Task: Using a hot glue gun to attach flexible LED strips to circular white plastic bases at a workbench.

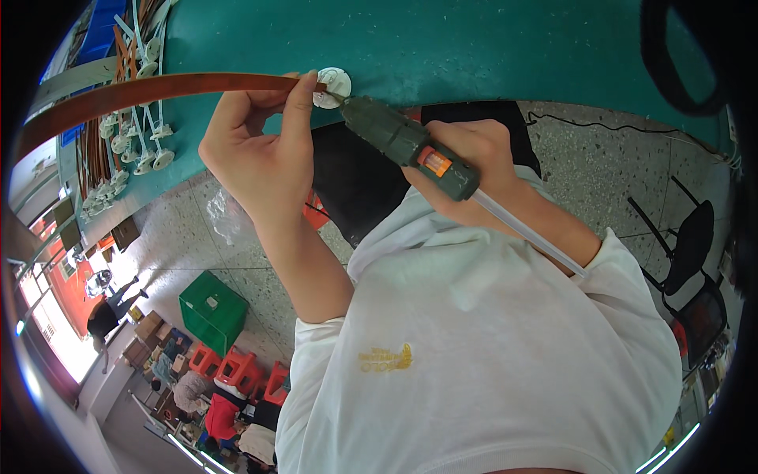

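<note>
My left hand (pixel 268 142) pinches the end of a long brown strip (pixel 181 84) between thumb and fingers. The strip runs off to the left, curving out of view. At its pinched end is a round white disc (pixel 335 81), near the table's edge. My right hand (pixel 474 154) is wrapped round a dark green glue gun (pixel 387 130), whose tip points at the disc and the strip's end. A clear glue stick (pixel 529 231) juts from the back of the gun. Whether the tip touches the disc, I cannot tell.
On the green table (pixel 489 47), several white discs on stems (pixel 146 142) and brown strips lie at the left. A black cable (pixel 608 126) trails at the right, above a black chair (pixel 691 245). A green crate (pixel 213 308) stands on the floor; other people sit beyond red stools (pixel 241 367).
</note>
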Demonstrator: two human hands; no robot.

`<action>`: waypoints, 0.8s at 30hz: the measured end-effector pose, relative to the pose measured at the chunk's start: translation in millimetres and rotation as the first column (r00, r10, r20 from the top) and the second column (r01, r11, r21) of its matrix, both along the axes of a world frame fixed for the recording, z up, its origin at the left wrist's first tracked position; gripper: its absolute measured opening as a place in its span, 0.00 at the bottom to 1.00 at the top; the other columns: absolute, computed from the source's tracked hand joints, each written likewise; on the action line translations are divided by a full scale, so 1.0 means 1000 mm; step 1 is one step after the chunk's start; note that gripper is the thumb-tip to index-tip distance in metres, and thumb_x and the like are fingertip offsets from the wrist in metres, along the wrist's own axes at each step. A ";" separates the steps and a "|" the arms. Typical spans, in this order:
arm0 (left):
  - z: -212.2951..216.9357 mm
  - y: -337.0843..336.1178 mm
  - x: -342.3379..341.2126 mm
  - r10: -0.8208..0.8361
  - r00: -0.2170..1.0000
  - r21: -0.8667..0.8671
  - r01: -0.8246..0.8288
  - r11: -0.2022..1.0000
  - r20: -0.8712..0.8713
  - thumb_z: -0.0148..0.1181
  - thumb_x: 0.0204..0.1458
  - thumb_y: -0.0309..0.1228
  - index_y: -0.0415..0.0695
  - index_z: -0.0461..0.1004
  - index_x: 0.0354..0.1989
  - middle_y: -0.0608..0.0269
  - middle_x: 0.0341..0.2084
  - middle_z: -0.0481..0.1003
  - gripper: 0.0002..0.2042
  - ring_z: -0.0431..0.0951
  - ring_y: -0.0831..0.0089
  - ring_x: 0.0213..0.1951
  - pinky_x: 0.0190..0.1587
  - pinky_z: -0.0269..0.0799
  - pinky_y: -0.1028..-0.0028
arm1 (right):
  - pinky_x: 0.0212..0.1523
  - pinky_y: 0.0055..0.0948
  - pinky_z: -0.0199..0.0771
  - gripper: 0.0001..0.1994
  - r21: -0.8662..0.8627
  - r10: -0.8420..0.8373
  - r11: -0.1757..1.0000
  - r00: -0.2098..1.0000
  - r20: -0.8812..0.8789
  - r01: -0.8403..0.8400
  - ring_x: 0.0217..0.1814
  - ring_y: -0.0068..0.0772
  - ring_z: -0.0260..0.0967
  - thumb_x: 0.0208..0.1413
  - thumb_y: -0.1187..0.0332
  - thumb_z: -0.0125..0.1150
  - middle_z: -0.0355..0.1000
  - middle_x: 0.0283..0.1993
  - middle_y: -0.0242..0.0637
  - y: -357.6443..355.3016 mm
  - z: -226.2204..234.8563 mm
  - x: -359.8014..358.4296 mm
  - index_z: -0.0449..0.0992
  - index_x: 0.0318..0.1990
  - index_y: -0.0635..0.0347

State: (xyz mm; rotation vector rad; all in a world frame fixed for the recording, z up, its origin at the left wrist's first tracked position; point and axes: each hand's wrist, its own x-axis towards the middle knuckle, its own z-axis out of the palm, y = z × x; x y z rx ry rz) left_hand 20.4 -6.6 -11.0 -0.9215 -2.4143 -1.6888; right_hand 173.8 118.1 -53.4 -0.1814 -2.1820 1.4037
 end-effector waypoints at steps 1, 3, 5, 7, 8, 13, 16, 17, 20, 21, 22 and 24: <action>0.000 -0.001 0.000 -0.001 1.000 0.001 0.001 1.000 0.000 0.70 0.46 0.19 0.32 0.77 0.29 0.57 0.27 0.81 0.06 0.81 0.77 0.30 0.38 0.77 0.79 | 0.18 0.28 0.65 0.07 0.021 0.017 1.000 1.000 -0.006 -0.017 0.17 0.37 0.70 0.40 0.78 0.69 0.69 0.17 0.39 0.000 0.000 0.000 0.74 0.24 0.64; 0.000 -0.002 -0.001 -0.008 1.000 -0.030 0.008 1.000 -0.011 0.70 0.46 0.18 0.32 0.77 0.29 0.57 0.27 0.81 0.06 0.81 0.77 0.30 0.38 0.77 0.79 | 0.18 0.27 0.65 0.07 0.012 0.019 1.000 1.000 0.009 -0.019 0.17 0.37 0.70 0.40 0.78 0.69 0.69 0.17 0.39 0.000 -0.001 0.002 0.74 0.24 0.64; 0.001 -0.001 0.000 -0.011 1.000 -0.022 0.010 1.000 -0.007 0.70 0.46 0.18 0.32 0.77 0.29 0.57 0.27 0.81 0.06 0.81 0.77 0.30 0.38 0.77 0.79 | 0.17 0.27 0.65 0.07 0.001 0.022 1.000 0.999 0.024 -0.023 0.17 0.37 0.70 0.40 0.78 0.69 0.69 0.18 0.40 -0.001 -0.001 0.002 0.74 0.24 0.64; 0.001 -0.001 0.000 -0.013 1.000 -0.013 0.013 1.000 -0.002 0.70 0.46 0.18 0.32 0.77 0.29 0.57 0.27 0.81 0.06 0.81 0.77 0.30 0.38 0.77 0.79 | 0.18 0.27 0.65 0.07 -0.034 0.004 0.999 1.000 0.017 -0.003 0.17 0.37 0.71 0.40 0.78 0.69 0.69 0.18 0.40 -0.001 0.000 0.003 0.74 0.24 0.65; 0.001 -0.002 0.000 -0.012 1.000 -0.021 0.011 1.000 -0.003 0.70 0.46 0.18 0.32 0.77 0.29 0.57 0.27 0.81 0.06 0.81 0.77 0.30 0.38 0.77 0.79 | 0.18 0.27 0.65 0.07 -0.034 0.003 0.999 1.000 0.017 -0.002 0.17 0.37 0.71 0.40 0.78 0.69 0.69 0.18 0.40 -0.001 0.001 0.003 0.74 0.24 0.65; -0.001 -0.002 -0.001 -0.017 1.000 0.000 0.017 1.000 0.008 0.70 0.46 0.18 0.32 0.77 0.29 0.57 0.27 0.81 0.06 0.81 0.77 0.30 0.38 0.77 0.79 | 0.17 0.27 0.65 0.07 -0.046 -0.027 0.999 1.000 0.005 0.027 0.17 0.38 0.71 0.40 0.78 0.69 0.69 0.18 0.41 -0.002 -0.004 0.003 0.74 0.24 0.65; 0.000 -0.003 -0.001 -0.001 1.000 -0.024 0.001 1.000 -0.008 0.71 0.46 0.18 0.32 0.77 0.28 0.57 0.27 0.81 0.07 0.81 0.77 0.30 0.38 0.77 0.79 | 0.17 0.27 0.65 0.08 -0.022 -0.007 1.000 1.000 -0.012 0.007 0.17 0.39 0.70 0.41 0.78 0.70 0.69 0.18 0.41 -0.001 -0.003 0.002 0.73 0.24 0.65; 0.001 -0.002 0.000 0.003 1.000 -0.026 -0.003 1.000 -0.005 0.71 0.46 0.18 0.32 0.77 0.28 0.57 0.27 0.81 0.07 0.81 0.77 0.30 0.38 0.77 0.79 | 0.17 0.27 0.65 0.08 -0.022 -0.009 1.000 1.000 -0.013 0.008 0.17 0.39 0.70 0.41 0.78 0.70 0.69 0.18 0.41 -0.001 -0.002 0.002 0.73 0.24 0.65; 0.000 -0.002 -0.001 -0.004 1.000 -0.017 0.004 1.000 -0.003 0.71 0.46 0.18 0.32 0.77 0.29 0.56 0.27 0.81 0.07 0.81 0.77 0.30 0.38 0.77 0.79 | 0.17 0.28 0.64 0.08 -0.021 -0.009 1.000 1.000 -0.014 0.009 0.16 0.40 0.70 0.40 0.78 0.70 0.69 0.17 0.41 -0.001 -0.001 0.002 0.73 0.23 0.65; -0.001 -0.002 -0.001 -0.013 1.000 -0.008 0.013 1.000 -0.002 0.71 0.46 0.18 0.32 0.77 0.29 0.56 0.27 0.81 0.07 0.81 0.77 0.30 0.38 0.77 0.79 | 0.17 0.28 0.64 0.08 -0.022 -0.015 1.000 1.000 -0.011 0.015 0.16 0.40 0.70 0.40 0.78 0.70 0.69 0.17 0.40 -0.001 -0.001 0.002 0.73 0.23 0.64; -0.001 -0.002 -0.001 -0.013 1.000 -0.008 0.013 1.000 -0.003 0.71 0.46 0.18 0.32 0.77 0.29 0.56 0.27 0.81 0.07 0.81 0.77 0.30 0.38 0.77 0.79 | 0.17 0.28 0.64 0.08 -0.025 -0.020 0.999 1.000 -0.008 0.020 0.16 0.40 0.70 0.40 0.78 0.70 0.69 0.17 0.40 -0.001 -0.002 0.002 0.73 0.23 0.64; -0.001 -0.001 -0.001 -0.014 1.000 -0.012 0.014 1.000 -0.005 0.71 0.46 0.18 0.31 0.77 0.29 0.56 0.27 0.81 0.07 0.81 0.77 0.30 0.38 0.76 0.79 | 0.16 0.29 0.64 0.08 -0.011 -0.013 1.000 1.000 -0.004 0.013 0.16 0.40 0.69 0.40 0.78 0.70 0.69 0.17 0.40 0.000 -0.001 0.002 0.73 0.23 0.64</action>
